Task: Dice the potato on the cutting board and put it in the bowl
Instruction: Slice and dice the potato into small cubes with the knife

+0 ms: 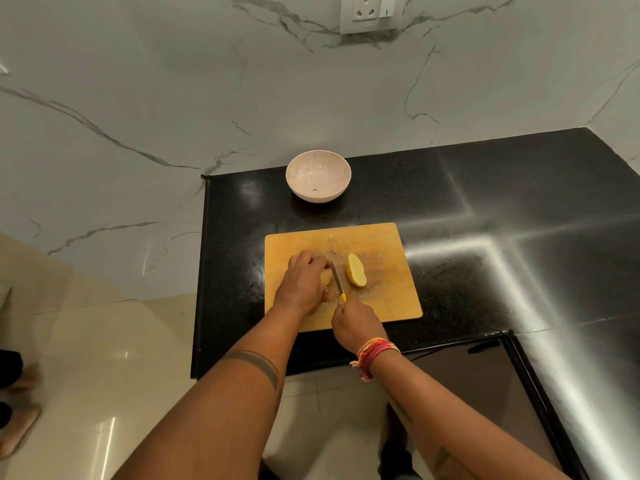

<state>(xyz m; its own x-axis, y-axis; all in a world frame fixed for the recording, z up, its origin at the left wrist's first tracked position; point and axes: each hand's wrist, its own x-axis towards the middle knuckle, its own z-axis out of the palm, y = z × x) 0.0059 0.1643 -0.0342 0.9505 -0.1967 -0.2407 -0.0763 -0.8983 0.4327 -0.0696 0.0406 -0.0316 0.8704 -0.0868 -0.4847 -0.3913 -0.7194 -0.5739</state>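
A wooden cutting board (381,299) lies on the black counter. One yellow potato half (356,270) rests cut face up near the board's middle. My left hand (303,284) presses down on the other potato piece (325,277), which is mostly hidden under the fingers. My right hand (356,325) grips a knife (337,280) by its yellow handle, with the blade standing between the two potato pieces against the held one. A pale pink bowl (318,176) sits behind the board and holds only a small speck.
The black counter (485,209) stretches to the right and ends at a marble wall with a socket (372,12). The counter's left edge drops to a tiled floor (104,358). Another person's feet (17,410) show at the far left.
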